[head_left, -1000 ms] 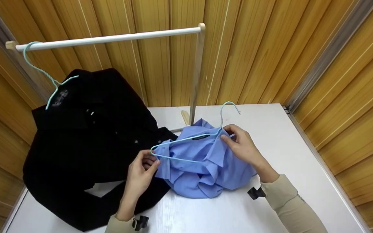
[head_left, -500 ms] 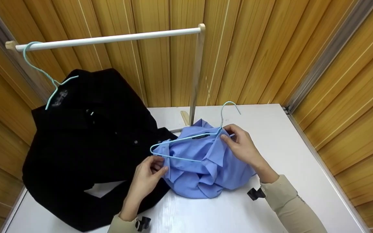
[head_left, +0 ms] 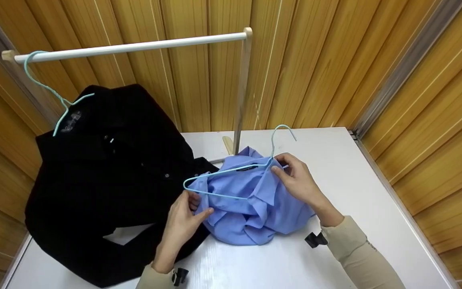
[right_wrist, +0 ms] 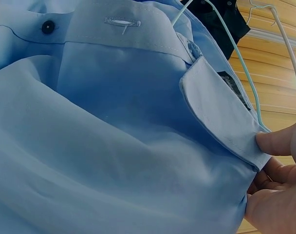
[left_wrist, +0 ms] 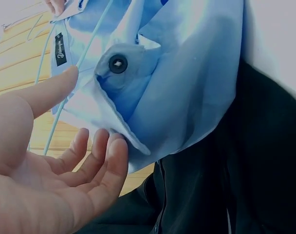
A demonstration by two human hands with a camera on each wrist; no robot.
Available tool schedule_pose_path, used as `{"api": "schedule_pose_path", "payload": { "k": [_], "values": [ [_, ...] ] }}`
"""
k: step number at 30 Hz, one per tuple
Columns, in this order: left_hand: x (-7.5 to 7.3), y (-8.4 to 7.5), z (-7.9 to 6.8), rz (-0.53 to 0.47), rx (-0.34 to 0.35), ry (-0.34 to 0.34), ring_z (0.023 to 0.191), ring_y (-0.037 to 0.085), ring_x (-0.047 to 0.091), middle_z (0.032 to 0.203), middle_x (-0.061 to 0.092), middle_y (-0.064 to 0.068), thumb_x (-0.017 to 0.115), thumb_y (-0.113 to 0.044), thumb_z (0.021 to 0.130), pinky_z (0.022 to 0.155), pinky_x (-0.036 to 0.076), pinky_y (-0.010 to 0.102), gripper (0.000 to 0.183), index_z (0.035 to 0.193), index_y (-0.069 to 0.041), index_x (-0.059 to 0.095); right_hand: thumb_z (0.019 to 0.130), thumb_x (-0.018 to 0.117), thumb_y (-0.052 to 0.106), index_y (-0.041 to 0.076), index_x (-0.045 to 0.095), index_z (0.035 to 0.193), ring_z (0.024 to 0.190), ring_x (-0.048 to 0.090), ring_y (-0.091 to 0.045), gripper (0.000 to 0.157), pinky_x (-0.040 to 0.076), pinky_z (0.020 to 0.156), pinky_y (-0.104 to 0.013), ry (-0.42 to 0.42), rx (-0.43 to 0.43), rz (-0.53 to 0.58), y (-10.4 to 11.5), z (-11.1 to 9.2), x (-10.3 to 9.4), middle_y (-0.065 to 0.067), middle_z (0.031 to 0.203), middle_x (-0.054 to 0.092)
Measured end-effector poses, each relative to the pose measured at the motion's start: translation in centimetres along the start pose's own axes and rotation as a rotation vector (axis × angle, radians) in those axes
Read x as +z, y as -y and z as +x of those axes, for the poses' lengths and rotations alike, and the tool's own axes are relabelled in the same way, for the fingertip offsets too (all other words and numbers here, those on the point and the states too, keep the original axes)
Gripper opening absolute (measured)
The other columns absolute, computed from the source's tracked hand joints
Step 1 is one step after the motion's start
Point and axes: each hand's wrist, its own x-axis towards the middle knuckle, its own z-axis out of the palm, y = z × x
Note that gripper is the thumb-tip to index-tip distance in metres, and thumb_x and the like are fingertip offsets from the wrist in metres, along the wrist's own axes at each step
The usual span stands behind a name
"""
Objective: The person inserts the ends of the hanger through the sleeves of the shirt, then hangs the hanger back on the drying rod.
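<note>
A crumpled blue shirt (head_left: 251, 235) lies on the table with its collar upward. A light blue wire hanger (head_left: 272, 148) sits across the collar opening, hook upward, its left end poking out over the collar. My right hand (head_left: 301, 182) pinches the right side of the collar by the hanger's neck. My left hand (head_left: 183, 222) is at the left end of the collar. In the left wrist view its fingertips touch the collar flap (left_wrist: 111, 92) from beneath, the thumb spread apart near the hanger wire. A black button (left_wrist: 118, 63) shows on the collar.
A black shirt (head_left: 106, 192) hangs from a mint hanger (head_left: 48, 85) on the left of a white rail (head_left: 134, 47). Its lower part spreads over the white table (head_left: 359, 192). The rack's right post (head_left: 242, 92) stands just behind the blue shirt. Wood-patterned walls surround the table.
My left hand has come off the hanger's left end, shifted right and lower, and its thumb and fingers have spread. The right hand keeps its pinch on the collar.
</note>
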Motion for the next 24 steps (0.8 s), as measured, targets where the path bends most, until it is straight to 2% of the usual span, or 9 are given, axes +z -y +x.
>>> {"api": "schedule_pose_path", "payload": {
  "k": [4, 9, 17, 24],
  "values": [
    [0.24, 0.05, -0.05, 0.045, 0.033, -0.026, 0.085, 0.023, 0.061, 0.092, 0.061, 0.006, 0.092, -0.019, 0.078, 0.076, 0.052, 0.039, 0.044, 0.103, -0.003, 0.060, 0.097, 0.068, -0.002, -0.002, 0.069, 0.108, 0.093, 0.062, -0.020, 0.011, 0.050, 0.080, -0.026, -0.002, -0.010, 0.001, -0.12, 0.05, -0.01, -0.009, 0.101, 0.067],
    [0.32, 0.11, 0.01, 0.038, 0.075, -0.046, 0.082, 0.022, 0.062, 0.091, 0.063, 0.007, 0.089, -0.009, 0.080, 0.072, 0.053, 0.036, 0.034, 0.102, -0.002, 0.063, 0.097, 0.069, -0.002, -0.003, 0.068, 0.108, 0.091, 0.062, -0.020, 0.011, 0.050, 0.079, -0.025, -0.004, -0.012, -0.005, 0.00, 0.04, -0.14, -0.009, 0.099, 0.066],
    [0.07, -0.13, 0.16, -0.031, 0.033, -0.080, 0.077, 0.018, 0.063, 0.087, 0.064, 0.006, 0.081, 0.004, 0.083, 0.066, 0.057, 0.036, 0.021, 0.098, 0.000, 0.068, 0.098, 0.068, -0.001, -0.001, 0.069, 0.110, 0.095, 0.063, -0.021, 0.013, 0.050, 0.079, -0.026, 0.002, -0.011, -0.009, -0.09, 0.02, -0.35, -0.008, 0.103, 0.068],
    [0.08, 0.20, 0.20, -0.025, 0.055, -0.154, 0.074, 0.018, 0.064, 0.087, 0.067, 0.006, 0.078, 0.009, 0.083, 0.065, 0.055, 0.031, 0.016, 0.095, 0.001, 0.071, 0.095, 0.071, -0.001, 0.000, 0.070, 0.110, 0.095, 0.063, -0.023, 0.014, 0.050, 0.079, -0.031, -0.016, -0.009, -0.031, -0.02, -0.05, -0.40, -0.008, 0.102, 0.070]
  ]
}}
